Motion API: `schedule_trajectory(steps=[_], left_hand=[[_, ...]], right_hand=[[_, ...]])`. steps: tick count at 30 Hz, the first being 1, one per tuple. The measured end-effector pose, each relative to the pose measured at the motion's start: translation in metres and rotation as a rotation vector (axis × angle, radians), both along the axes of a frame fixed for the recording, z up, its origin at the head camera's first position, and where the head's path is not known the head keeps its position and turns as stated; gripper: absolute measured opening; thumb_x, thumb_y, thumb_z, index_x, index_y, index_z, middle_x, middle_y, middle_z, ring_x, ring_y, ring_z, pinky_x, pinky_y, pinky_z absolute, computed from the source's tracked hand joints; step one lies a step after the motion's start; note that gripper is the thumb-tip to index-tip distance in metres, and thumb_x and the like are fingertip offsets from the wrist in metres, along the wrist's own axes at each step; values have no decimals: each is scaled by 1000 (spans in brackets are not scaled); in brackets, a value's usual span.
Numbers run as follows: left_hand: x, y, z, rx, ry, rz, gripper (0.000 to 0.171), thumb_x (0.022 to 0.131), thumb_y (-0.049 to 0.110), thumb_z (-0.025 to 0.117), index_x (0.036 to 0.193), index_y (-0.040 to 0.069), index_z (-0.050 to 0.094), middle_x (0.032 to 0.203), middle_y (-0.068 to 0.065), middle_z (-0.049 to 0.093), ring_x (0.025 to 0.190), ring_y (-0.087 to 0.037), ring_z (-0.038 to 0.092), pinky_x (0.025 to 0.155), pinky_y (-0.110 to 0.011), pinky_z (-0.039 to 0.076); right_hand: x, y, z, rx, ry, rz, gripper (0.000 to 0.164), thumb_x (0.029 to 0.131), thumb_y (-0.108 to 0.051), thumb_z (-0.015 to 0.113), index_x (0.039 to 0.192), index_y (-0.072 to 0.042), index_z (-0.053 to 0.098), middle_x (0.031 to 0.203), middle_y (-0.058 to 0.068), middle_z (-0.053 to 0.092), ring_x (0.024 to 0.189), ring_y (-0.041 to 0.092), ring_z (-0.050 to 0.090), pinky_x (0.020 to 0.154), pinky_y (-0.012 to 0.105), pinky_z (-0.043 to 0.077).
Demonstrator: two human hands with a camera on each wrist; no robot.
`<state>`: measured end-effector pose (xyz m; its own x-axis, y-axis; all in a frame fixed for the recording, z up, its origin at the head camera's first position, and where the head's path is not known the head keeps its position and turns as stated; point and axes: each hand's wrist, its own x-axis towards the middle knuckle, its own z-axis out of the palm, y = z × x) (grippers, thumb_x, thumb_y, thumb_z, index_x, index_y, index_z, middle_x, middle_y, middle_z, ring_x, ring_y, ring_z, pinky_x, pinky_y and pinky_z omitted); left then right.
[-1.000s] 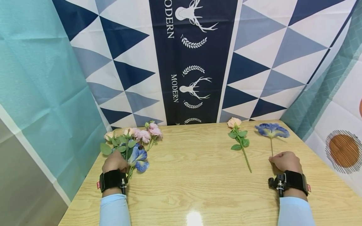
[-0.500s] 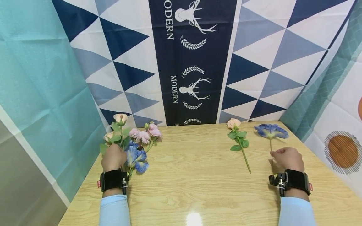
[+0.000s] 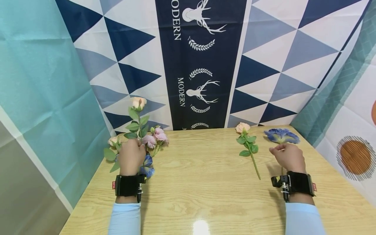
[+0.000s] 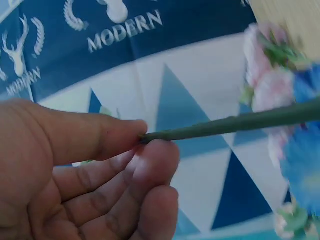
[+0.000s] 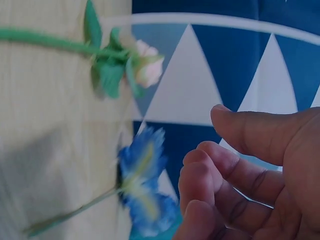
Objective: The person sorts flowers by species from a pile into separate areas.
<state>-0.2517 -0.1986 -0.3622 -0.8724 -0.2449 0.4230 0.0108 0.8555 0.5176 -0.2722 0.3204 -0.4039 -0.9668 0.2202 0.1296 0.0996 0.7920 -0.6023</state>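
My left hand (image 3: 131,157) pinches the stem of a peach rose (image 3: 138,103) between thumb and fingertips and holds it upright, above the flowers at the left. In the left wrist view the green stem (image 4: 225,126) runs off to the right from the fingertips. My right hand (image 3: 289,158) hovers over the table with loosely bent fingers and nothing between them. Just beyond it lies a blue iris (image 3: 282,135). In the right wrist view, the iris's thin stem (image 5: 75,211) is apart from the fingers.
Pink flowers (image 3: 158,135), a blue flower (image 3: 148,167) and another peach rose (image 3: 112,141) lie at the left of the wooden table (image 3: 199,182). A second peach-coloured rose (image 3: 243,128) with green leaves lies right of centre. A patterned cloth (image 3: 202,65) hangs behind.
My left hand has lifted the peach rose out of the left group, up and to the right. My right hand has risen away from the blue iris's stem and shifted slightly left.
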Motion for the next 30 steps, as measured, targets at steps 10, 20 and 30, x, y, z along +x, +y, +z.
schedule_trajectory(steps=[10, 20, 30], left_hand=[[-1, 46, 4, 85, 259, -186, 12, 95, 9, 70, 90, -1, 74, 73, -10, 70, 62, -24, 65, 61, -41, 51], [2, 88, 2, 202, 412, -364, 11, 96, 8, 70, 93, -1, 74, 76, -9, 72, 65, -19, 69, 63, -36, 57], [11, 112, -3, 222, 440, -471, 9, 96, 9, 71, 94, 1, 73, 75, -6, 70, 65, -16, 66, 61, -29, 54]], right_hand=[[-1, -41, 19, -5, 89, 153, 50, 104, -43, 58, 113, 5, 67, 101, 27, 69, 80, 35, 66, 60, 39, 48], [8, -94, 34, -32, 145, 304, 39, 104, -35, 62, 112, 2, 71, 91, 14, 70, 76, 24, 63, 65, 37, 48], [20, -152, 34, -44, 171, 445, 29, 101, -31, 67, 106, -2, 72, 78, 3, 67, 65, 15, 58, 59, 34, 45]])
